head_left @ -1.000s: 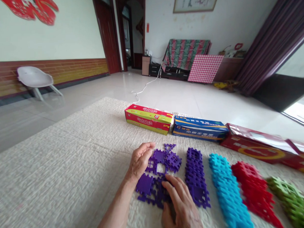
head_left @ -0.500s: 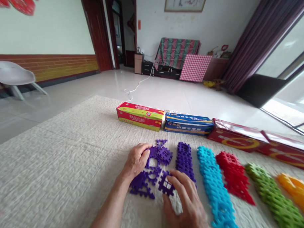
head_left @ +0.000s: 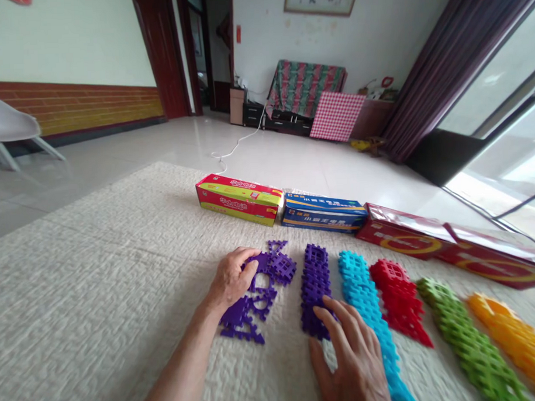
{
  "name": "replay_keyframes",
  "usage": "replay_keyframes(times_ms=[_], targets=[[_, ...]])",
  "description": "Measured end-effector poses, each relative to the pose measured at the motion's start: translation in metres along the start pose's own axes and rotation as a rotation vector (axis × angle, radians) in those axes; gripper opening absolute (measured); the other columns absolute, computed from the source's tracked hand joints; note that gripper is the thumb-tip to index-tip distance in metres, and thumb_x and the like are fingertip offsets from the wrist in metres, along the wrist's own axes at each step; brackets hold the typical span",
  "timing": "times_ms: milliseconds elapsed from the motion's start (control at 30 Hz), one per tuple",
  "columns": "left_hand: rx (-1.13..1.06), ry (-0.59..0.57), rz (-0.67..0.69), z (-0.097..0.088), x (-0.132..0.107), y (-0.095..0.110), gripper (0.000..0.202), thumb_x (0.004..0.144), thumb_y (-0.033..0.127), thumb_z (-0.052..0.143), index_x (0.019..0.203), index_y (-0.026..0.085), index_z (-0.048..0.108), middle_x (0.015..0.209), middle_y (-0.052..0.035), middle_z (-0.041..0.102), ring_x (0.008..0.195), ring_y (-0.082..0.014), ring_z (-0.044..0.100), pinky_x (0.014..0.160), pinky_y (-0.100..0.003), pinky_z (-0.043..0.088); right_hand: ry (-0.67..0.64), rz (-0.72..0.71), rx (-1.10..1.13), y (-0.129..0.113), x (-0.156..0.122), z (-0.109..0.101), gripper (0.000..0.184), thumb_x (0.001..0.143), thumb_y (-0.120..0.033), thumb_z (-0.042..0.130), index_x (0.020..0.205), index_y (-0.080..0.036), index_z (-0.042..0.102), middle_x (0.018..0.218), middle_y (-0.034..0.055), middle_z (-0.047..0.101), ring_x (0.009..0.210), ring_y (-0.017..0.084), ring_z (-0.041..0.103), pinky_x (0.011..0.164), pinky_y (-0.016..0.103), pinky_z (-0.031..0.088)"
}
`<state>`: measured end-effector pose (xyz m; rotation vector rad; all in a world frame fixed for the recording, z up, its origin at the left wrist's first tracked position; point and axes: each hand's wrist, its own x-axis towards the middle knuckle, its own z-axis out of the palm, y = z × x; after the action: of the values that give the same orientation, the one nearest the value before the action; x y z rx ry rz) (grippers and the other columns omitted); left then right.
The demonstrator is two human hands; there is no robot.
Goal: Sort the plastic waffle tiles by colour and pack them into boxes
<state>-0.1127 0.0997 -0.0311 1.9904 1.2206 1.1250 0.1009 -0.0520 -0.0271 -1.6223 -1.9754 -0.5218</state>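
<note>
My left hand [head_left: 234, 277] curls over the left side of a loose cluster of purple interlocking tiles [head_left: 282, 268], thumb and fingertips closed at the edge of one solid tile [head_left: 263, 261]. The cluster holds square, triangular and cut-out shapes lying flat. My right hand [head_left: 349, 344] is at the near end of a row of overlapping purple tiles [head_left: 315, 278]. Its fingertips and thumb close around a purple tile [head_left: 314, 326] there; the fingers cover part of it. Just right of this hand runs a light blue tile row [head_left: 355, 273].
Further right lie rows of red tiles [head_left: 398, 295], green tiles [head_left: 465, 334] and yellow tiles [head_left: 511, 326]. Behind them stand a red-and-yellow box [head_left: 239, 201], a blue box [head_left: 323, 213] and dark red boxes [head_left: 404, 234]. A textured cream mat [head_left: 120, 258] lies underneath.
My right hand has moved right with a purple tile, from beside the loose cluster to the near end of the purple row. My left hand stays at the cluster. The view has shifted slightly.
</note>
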Motion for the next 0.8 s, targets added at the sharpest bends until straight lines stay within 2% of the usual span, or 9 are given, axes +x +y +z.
replay_keyframes(times_ms=[133, 367, 800], targets=[[0.008, 0.006, 0.007, 0.000, 0.000, 0.000, 0.026, 0.083, 0.021, 0.049, 0.100, 0.017, 0.068, 0.104, -0.0054, 0.071, 0.100, -0.0176, 0.065, 0.094, -0.030, 0.048, -0.003, 0.061, -0.021, 0.001, -0.001, -0.008, 0.045, 0.083, -0.028, 0.055, 0.126, -0.016, 0.050, 0.133, 0.0150, 0.051, 0.123, 0.035, 0.045, 0.095, 0.052, 0.042], [0.024, 0.000, -0.004, 0.000, 0.000, -0.001, 0.026, 0.082, 0.020, 0.050, 0.102, 0.017, 0.068, 0.105, -0.0051, 0.071, 0.101, -0.0176, 0.065, 0.094, -0.030, 0.048, -0.099, 0.189, -0.144, 0.001, 0.004, -0.014, 0.044, 0.085, -0.037, 0.051, 0.123, -0.016, 0.050, 0.114, 0.0154, 0.061, 0.115, 0.040, 0.049, 0.092, 0.060, 0.039], [0.011, 0.008, 0.006, 0.000, 0.000, 0.002, 0.026, 0.081, 0.019, 0.051, 0.100, 0.017, 0.069, 0.104, -0.0056, 0.072, 0.099, -0.0176, 0.065, 0.092, -0.029, 0.049, -0.156, 0.232, -0.173, 0.001, 0.001, -0.011, 0.046, 0.087, -0.042, 0.046, 0.125, -0.016, 0.049, 0.093, 0.0101, 0.071, 0.113, 0.039, 0.052, 0.097, 0.064, 0.030]])
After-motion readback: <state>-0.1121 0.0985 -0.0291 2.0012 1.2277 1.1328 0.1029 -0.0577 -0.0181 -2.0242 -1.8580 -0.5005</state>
